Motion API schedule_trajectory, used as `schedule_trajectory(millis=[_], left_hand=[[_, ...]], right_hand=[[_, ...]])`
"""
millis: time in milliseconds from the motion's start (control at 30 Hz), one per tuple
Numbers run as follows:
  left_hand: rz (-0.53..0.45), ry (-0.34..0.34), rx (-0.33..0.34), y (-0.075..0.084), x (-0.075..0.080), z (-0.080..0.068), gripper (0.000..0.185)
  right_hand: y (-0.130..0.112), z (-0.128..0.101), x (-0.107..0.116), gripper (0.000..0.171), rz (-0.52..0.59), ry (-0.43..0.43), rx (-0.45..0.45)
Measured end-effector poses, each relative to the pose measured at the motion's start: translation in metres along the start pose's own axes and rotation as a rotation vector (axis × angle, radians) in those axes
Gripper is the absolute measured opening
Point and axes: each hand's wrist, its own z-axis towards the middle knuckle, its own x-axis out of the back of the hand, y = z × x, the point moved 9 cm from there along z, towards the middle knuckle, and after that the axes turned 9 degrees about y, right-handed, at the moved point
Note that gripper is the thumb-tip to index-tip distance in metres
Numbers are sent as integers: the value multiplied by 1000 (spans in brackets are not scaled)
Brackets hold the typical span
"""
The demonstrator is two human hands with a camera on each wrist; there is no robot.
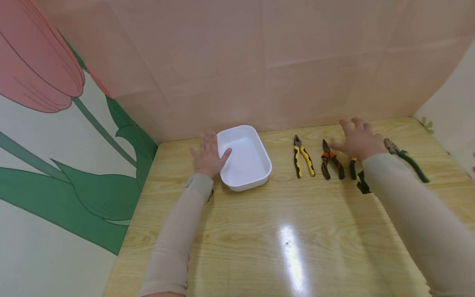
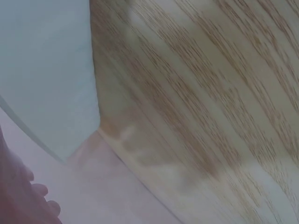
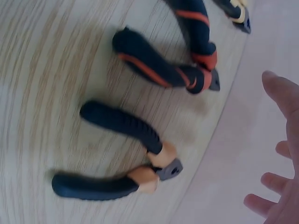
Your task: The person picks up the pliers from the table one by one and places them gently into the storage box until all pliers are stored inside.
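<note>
In the head view my left hand [image 1: 208, 157] is spread at the left side of a white plastic tray [image 1: 245, 156], its thumb overlapping the rim. My right hand [image 1: 359, 139] hovers with fingers spread over the pliers at the right, holding nothing. Beneath it, partly hidden, lie black pliers with orange collars [image 3: 117, 122], seen whole in the right wrist view. To their left are red-and-black long-nose pliers [image 1: 328, 156], then yellow-and-black pliers [image 1: 307, 158]. Green-handled pliers [image 1: 412, 161] lie right of my right hand.
The wooden table [image 1: 237, 239] meets a pink cloth [image 1: 222, 70] at its back edge. A wall with a painted tulip [image 1: 41, 57] stands on the left, a white wall [image 1: 456, 103] on the right. Light glares off the front of the tabletop.
</note>
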Motion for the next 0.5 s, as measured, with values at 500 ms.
schedule_trajectory(millis=[500], left_hand=[[33,-84,2,3,-10,-6,94]], right_hand=[[-36,4,-14,102,124,-90,38]])
